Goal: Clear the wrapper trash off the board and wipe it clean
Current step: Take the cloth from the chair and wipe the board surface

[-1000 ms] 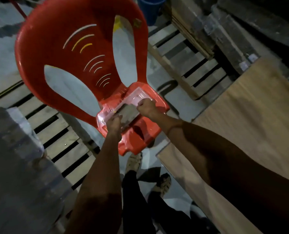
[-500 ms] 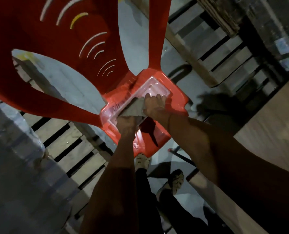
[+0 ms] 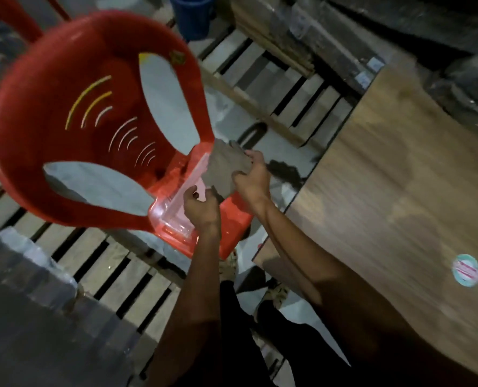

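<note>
Hands, right (image 3: 251,180) and left (image 3: 201,208), each grip curled round the grey cloth (image 3: 226,169) over the chair (image 3: 92,121).

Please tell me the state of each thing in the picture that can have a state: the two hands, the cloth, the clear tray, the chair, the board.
Left hand: grip curled on the lower end of the cloth.
Right hand: grip curled round the cloth.
Grey cloth: held up between both hands, above the tray.
Clear plastic tray: lies on the chair seat.
Red chair: upright, seat partly covered.
Wooden board: flat, a round sticker on it.
</note>
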Demonstrator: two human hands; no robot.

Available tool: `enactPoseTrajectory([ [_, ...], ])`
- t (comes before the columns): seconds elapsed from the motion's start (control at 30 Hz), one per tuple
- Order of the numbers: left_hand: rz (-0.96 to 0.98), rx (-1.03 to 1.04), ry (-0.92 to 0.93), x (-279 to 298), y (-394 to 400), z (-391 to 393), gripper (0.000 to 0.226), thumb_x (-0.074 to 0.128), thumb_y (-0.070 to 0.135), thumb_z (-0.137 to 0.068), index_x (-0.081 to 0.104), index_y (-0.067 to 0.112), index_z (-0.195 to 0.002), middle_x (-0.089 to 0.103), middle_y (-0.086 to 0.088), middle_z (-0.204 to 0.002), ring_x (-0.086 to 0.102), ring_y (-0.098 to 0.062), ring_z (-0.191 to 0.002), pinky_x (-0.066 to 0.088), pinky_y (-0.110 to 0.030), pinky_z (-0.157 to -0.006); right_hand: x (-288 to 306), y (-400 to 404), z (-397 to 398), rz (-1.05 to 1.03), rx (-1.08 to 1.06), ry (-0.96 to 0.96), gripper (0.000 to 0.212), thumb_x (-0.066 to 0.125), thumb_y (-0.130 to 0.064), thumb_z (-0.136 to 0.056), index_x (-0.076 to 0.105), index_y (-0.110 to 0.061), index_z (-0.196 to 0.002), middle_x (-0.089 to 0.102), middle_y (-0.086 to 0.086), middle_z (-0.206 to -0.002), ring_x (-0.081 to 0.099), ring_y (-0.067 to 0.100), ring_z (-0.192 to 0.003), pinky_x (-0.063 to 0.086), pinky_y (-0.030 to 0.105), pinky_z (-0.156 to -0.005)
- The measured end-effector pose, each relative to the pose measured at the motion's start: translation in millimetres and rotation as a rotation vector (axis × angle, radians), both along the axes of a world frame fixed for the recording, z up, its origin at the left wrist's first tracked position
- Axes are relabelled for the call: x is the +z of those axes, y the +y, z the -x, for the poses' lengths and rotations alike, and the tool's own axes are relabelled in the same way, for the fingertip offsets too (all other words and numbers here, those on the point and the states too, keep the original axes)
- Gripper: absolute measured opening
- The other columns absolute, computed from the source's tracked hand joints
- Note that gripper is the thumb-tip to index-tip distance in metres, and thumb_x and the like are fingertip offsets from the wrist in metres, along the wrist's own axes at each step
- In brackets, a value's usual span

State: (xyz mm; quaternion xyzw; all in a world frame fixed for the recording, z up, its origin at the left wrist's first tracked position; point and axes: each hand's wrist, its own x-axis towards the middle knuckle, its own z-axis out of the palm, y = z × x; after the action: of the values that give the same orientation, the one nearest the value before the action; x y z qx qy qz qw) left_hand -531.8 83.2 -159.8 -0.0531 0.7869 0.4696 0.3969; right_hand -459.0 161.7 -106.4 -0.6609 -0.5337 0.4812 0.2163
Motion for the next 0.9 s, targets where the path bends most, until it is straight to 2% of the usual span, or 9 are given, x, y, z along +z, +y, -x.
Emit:
enactPoseTrajectory([
  [0.03,-0.037,-0.022,-0.019,17,5,-7,0.058,0.078,0.036,-0.082,0.054,0.019,-0.133,0.065,-0.012,-0.124,0.066,-0.029,-0.112,0.059,-0.040,-0.093,15,-1,-15,-0.013,-0.050,0.032,0.052,0.060,0.005,-0.086,0.052,-0.009,-0.136,0.063,-0.001,-0.104,0.062,0.005,-0.081,0.048,0.010,-0.064],
  [0.1,-0.128,-0.089,-0.152,47,20,-22,0.065,0.082,0.040,-0.077,0.049,0.023,-0.131,0.068,-0.015,-0.121,0.070,-0.032,-0.106,0.062,-0.045,-0.088,42,-4,-47,-0.056,-0.172,0.098,0.053,0.061,0.004,-0.087,0.052,-0.009,-0.137,0.063,-0.001,-0.106,0.063,0.010,-0.084,0.054,0.020,-0.074],
  [0.2,-0.286,-0.182,-0.225,81,38,-59,0.064,0.086,0.012,-0.081,0.050,0.014,-0.134,0.068,-0.018,-0.119,0.071,-0.033,-0.106,0.061,-0.050,-0.091,80,-7,-99,-0.090,-0.380,0.215,0.051,0.061,0.006,-0.086,0.054,-0.011,-0.133,0.064,-0.007,-0.103,0.063,0.004,-0.084,0.056,0.036,-0.082],
  [0.33,-0.440,-0.352,-0.070,120,56,-126,0.061,0.081,-0.012,-0.075,0.054,0.010,-0.126,0.060,0.001,-0.100,0.059,-0.008,-0.080,0.055,-0.027,-0.081,107,-24,-182,-0.207,-0.579,0.270,0.046,0.064,0.005,-0.086,0.056,-0.018,-0.124,0.066,-0.010,-0.107,0.066,0.003,-0.092,0.058,0.034,-0.085],
  [0.43,-0.489,-0.632,0.044,132,59,-176,0.055,0.078,-0.003,-0.083,0.055,0.016,-0.130,0.061,0.014,-0.106,0.063,-0.002,-0.090,0.054,-0.017,-0.083,96,-47,-245,-0.305,-0.588,0.088,0.051,0.066,-0.002,-0.089,0.050,-0.015,-0.135,0.062,-0.001,-0.123,0.064,0.011,-0.107,0.057,0.036,-0.094],
  [0.57,-0.451,-1.011,0.261,112,45,-217,0.053,0.065,0.010,-0.093,0.051,0.009,-0.144,0.054,-0.011,-0.140,0.057,-0.026,-0.128,0.049,-0.037,-0.109,61,-67,-292,-0.268,-0.506,-0.459,0.069,0.062,-0.026,-0.090,0.040,-0.004,-0.152,0.044,0.027,-0.151,0.043,0.046,-0.137,0.039,0.054,-0.113],
  [0.67,-0.363,-1.164,0.482,97,33,-224,0.048,0.057,0.000,-0.086,0.058,0.003,-0.134,0.059,-0.018,-0.133,0.055,-0.033,-0.126,0.039,-0.028,-0.107,48,-65,-298,-0.210,-0.301,-0.611,0.070,0.049,-0.043,-0.095,0.037,-0.014,-0.157,0.030,0.021,-0.165,0.025,0.044,-0.152,0.024,0.057,-0.122],
  [0.73,-0.319,-1.221,0.670,93,29,-226,0.042,0.055,-0.001,-0.083,0.063,0.004,-0.124,0.062,-0.016,-0.126,0.056,-0.034,-0.121,0.041,-0.033,-0.103,33,-57,-300,-0.177,-0.120,-0.659,0.068,0.036,-0.055,-0.098,0.039,-0.020,-0.155,0.024,0.013,-0.169,0.014,0.040,-0.157,0.018,0.058,-0.123],
  [0.9,-0.141,-1.341,1.008,80,44,-232,0.030,0.060,0.009,-0.084,0.062,0.010,-0.114,0.057,-0.013,-0.122,0.052,-0.032,-0.115,0.045,-0.042,-0.096,16,-17,-310,-0.180,-0.031,-0.749,0.062,0.035,-0.058,-0.102,0.048,-0.012,-0.140,0.023,0.014,-0.169,0.013,0.040,-0.157,0.017,0.058,-0.124],
])
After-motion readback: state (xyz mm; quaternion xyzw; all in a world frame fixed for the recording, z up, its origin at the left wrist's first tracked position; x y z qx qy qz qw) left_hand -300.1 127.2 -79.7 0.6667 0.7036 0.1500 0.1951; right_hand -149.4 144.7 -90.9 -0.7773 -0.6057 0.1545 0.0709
